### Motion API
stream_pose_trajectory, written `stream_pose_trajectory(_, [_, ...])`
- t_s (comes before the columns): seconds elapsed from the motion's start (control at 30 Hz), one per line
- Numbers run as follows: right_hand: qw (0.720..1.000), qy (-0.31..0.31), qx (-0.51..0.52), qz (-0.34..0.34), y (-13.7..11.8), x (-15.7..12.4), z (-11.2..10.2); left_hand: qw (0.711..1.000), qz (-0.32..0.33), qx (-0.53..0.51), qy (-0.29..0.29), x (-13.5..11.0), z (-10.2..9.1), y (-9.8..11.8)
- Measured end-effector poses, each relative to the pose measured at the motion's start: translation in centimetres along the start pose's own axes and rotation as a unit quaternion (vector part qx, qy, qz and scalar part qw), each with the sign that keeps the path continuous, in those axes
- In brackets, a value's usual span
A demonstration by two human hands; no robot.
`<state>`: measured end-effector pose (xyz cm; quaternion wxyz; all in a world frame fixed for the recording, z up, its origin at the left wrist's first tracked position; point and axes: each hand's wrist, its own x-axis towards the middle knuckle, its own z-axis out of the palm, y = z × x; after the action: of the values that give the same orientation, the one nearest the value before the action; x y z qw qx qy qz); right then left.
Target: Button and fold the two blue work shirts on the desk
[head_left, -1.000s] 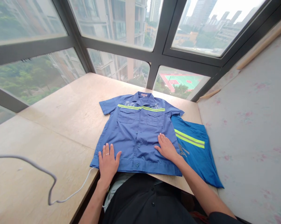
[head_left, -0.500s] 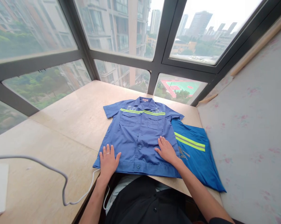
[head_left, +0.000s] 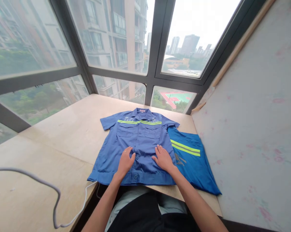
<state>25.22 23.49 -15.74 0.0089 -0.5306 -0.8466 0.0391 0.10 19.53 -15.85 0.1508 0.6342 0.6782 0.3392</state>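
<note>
A blue short-sleeved work shirt (head_left: 121,148) lies spread front side up, collar toward the window, with yellow-green reflective strips across the chest. My left hand (head_left: 126,160) rests on its lower front, just left of the button placket, fingers stretched out and a ring on one. On the other side of the placket, my right hand (head_left: 163,157) lies flat on the cloth with its fingers apart. Neither hand grips anything. Beside the shirt on the right is a folded brighter blue garment (head_left: 196,174) with a wide reflective band, partly covered by the shirt.
The pale wooden tabletop (head_left: 70,129) reaches the window frame (head_left: 116,76) at the back. A patterned wall (head_left: 251,122) closes off the right side. A grey-white cable (head_left: 46,183) loops over the left of the table and runs to the shirt's lower left corner.
My left hand has moved from the shirt's lower left corner inward, close to the button placket. My right hand stays on the right front. The camera view has shifted.
</note>
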Motion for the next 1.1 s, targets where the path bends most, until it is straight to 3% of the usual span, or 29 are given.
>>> stream_pose_trajectory(0.13, [1.0,0.011,0.023,0.009,-0.3,0.0,-0.2,0.999,0.002,0.028,-0.044,2.2,1.7,0.9])
stream_pose_trajectory(0.27, [0.999,0.02,0.042,0.014,-0.4,-0.1,-0.3,0.99,0.038,0.119,-0.063,2.6,2.3,0.8])
stream_pose_trajectory(0.47, [0.999,0.017,0.045,0.015,-0.5,-0.2,-0.5,0.98,0.046,0.171,-0.095,2.7,1.1,1.6])
stream_pose_trajectory(0.7, [0.999,0.015,0.048,0.014,-0.6,-0.2,-0.1,0.967,-0.028,0.218,-0.127,5.2,-0.5,3.1])
stream_pose_trajectory(0.83, [0.998,-0.009,0.066,0.019,-0.3,0.0,-0.8,0.961,0.003,0.226,-0.156,6.4,-0.6,2.5])
stream_pose_trajectory(1.0, [0.98,-0.11,0.153,0.065,0.1,3.4,-4.0,0.964,0.01,0.163,-0.212,7.0,-0.4,1.2])
stream_pose_trajectory(1.1, [0.971,-0.08,0.221,0.037,-1.0,6.9,-5.2,0.969,-0.036,0.146,-0.198,6.9,0.0,0.9])
